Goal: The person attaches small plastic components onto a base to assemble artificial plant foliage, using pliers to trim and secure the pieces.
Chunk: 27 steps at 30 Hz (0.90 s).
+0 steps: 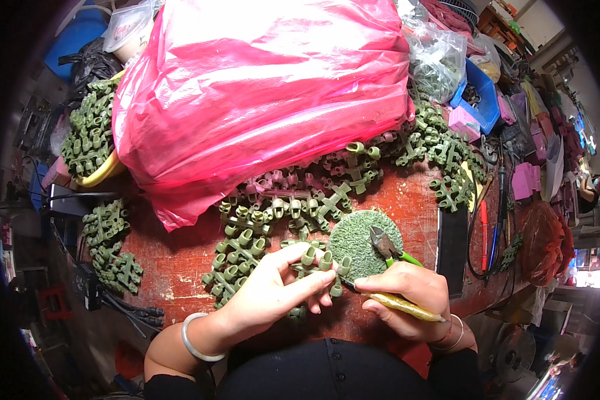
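My left hand (283, 283), with a pale bangle on its wrist, pinches a green moulded piece (319, 259) that has several small cup-shaped ends. Close to it on the right, my right hand (410, 300) is closed around a slim tool with a yellow wrapped handle (403, 305). The tool's tip points toward the green piece, but I cannot make out its kind. Just beyond both hands lies a round pad (353, 237) covered in green crumbs. Side cutters (384, 244) with green handles rest on it, partly behind my right hand.
Similar green pieces are heaped on the worn red table (167, 267), left of the pad and beyond it. A large pink plastic bag (267, 100) covers the far middle. To the right are a dark flat slab (451, 250), a red pen-like tool (484, 237) and a blue bin (480, 97).
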Available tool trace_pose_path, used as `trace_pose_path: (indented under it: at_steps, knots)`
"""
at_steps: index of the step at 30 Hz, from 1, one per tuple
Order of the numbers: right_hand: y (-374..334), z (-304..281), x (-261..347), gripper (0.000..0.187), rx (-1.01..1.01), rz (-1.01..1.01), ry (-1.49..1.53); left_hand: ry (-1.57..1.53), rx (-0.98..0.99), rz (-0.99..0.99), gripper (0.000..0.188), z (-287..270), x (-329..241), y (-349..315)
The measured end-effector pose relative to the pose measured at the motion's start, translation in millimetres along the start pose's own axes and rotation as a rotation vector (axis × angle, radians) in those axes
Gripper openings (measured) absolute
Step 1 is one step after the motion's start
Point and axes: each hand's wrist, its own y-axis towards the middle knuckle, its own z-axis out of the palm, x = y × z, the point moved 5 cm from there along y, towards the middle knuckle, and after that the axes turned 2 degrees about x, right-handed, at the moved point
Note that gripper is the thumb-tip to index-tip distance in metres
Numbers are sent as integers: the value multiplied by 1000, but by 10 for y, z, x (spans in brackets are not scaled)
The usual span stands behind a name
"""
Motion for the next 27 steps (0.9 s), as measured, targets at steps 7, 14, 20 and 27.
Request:
trace_pose_path:
  at_steps: [7,14,20,27]
  knots:
    - [6,-8,11,36,-13,-11,-3,-4,-2,-7,20,-1,1,-4]
    - [8,-2,12,36,3,-3,-3,2,-6,-19,21,-1,-6,-8]
    - [17,4,8,35,3,0,2,81,1,-14,19,25,-18,-18]
    - [14,33,-4,29,36,24,-9,172,3,13,15,36,19,5]
